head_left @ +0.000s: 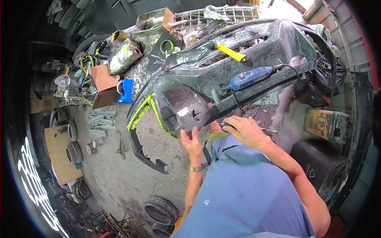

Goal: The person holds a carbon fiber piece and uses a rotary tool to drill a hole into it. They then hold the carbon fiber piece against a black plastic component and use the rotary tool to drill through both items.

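A dusty black car bumper [254, 75] lies across the work area in front of me. My left hand [191, 142] grips the near edge of a grey carbon-weave panel [186, 105], thumb on top and the other fingers mostly hidden underneath. The panel has a small dark cutout and a pale patch. My right hand [245, 131] is closed around a slim rotary tool handpiece, close to the panel's right edge; its tip is hard to make out. Behind that hand runs a spring-sleeved flexible shaft [270, 131]. The blue rotary tool [250, 78] rests on the bumper.
A yellow-handled tool [231, 52] lies on the bumper. Yellow-green tape [139, 113] marks its left opening. Behind stand a cluttered bench, a metal can [125, 55] and a blue tape dispenser [126, 91]. Tyres [160, 210] lie on the floor; a black bin [317, 166] stands right.
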Demonstrator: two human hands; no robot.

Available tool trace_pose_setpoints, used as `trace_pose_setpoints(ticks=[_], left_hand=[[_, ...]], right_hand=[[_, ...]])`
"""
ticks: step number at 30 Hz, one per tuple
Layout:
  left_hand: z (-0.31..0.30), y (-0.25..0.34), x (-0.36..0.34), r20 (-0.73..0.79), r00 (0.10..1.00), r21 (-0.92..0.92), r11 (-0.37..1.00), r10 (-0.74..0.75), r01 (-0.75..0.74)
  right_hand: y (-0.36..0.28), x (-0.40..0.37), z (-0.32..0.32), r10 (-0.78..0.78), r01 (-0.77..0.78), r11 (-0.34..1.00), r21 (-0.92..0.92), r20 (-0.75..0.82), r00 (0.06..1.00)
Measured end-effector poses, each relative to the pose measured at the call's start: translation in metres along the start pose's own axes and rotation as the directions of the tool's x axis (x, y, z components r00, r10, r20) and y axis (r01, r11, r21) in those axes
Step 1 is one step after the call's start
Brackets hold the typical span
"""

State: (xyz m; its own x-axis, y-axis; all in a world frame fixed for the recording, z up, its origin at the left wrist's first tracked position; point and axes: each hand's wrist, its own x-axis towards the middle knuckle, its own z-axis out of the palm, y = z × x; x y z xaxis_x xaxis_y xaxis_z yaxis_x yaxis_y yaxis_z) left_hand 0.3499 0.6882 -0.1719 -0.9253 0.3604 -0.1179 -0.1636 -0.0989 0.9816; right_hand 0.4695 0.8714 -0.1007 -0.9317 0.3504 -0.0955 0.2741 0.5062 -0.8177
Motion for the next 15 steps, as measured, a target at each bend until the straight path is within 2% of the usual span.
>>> trace_pose_setpoints(ticks=[2,5,7,9,10,12,13,15], left_hand=[[-0.013,-0.026,0.001,0.041,0.999,0.081,0.997,-0.022,0.019],[-0.012,-0.036,0.003,0.035,0.995,0.084,0.992,-0.094,0.091],[-0.015,-0.039,0.004,0.016,0.995,0.122,0.988,-0.098,0.096],[-0.021,-0.038,0.005,0.057,0.996,0.362,0.931,-0.063,0.038],[-0.023,-0.038,0.004,0.052,0.996,0.363,0.931,-0.067,0.044],[-0.023,-0.037,0.002,-0.033,0.999,0.711,0.702,-0.027,0.043],[-0.023,-0.035,0.002,-0.041,0.999,0.709,0.704,-0.028,0.049],[-0.019,-0.030,0.009,-0.003,0.998,0.730,0.682,0.070,-0.046]], right_hand=[[0.007,0.003,0.007,0.019,-0.019,1.000,-0.009,0.055,0.998],[0.014,0.011,0.016,0.049,-0.046,0.998,-0.039,0.076,0.996],[0.013,0.017,0.018,0.182,-0.167,0.980,-0.110,0.147,0.972],[0.020,0.020,0.026,0.160,-0.145,0.983,-0.116,0.139,0.977],[0.022,0.022,0.030,0.139,-0.123,0.985,-0.120,0.130,0.982],[0.022,0.027,0.034,0.132,-0.115,0.986,-0.119,0.147,0.980],[0.022,0.030,0.036,0.126,-0.109,0.988,-0.113,0.155,0.980],[0.022,0.034,0.038,0.112,-0.093,0.989,-0.116,0.166,0.980]])
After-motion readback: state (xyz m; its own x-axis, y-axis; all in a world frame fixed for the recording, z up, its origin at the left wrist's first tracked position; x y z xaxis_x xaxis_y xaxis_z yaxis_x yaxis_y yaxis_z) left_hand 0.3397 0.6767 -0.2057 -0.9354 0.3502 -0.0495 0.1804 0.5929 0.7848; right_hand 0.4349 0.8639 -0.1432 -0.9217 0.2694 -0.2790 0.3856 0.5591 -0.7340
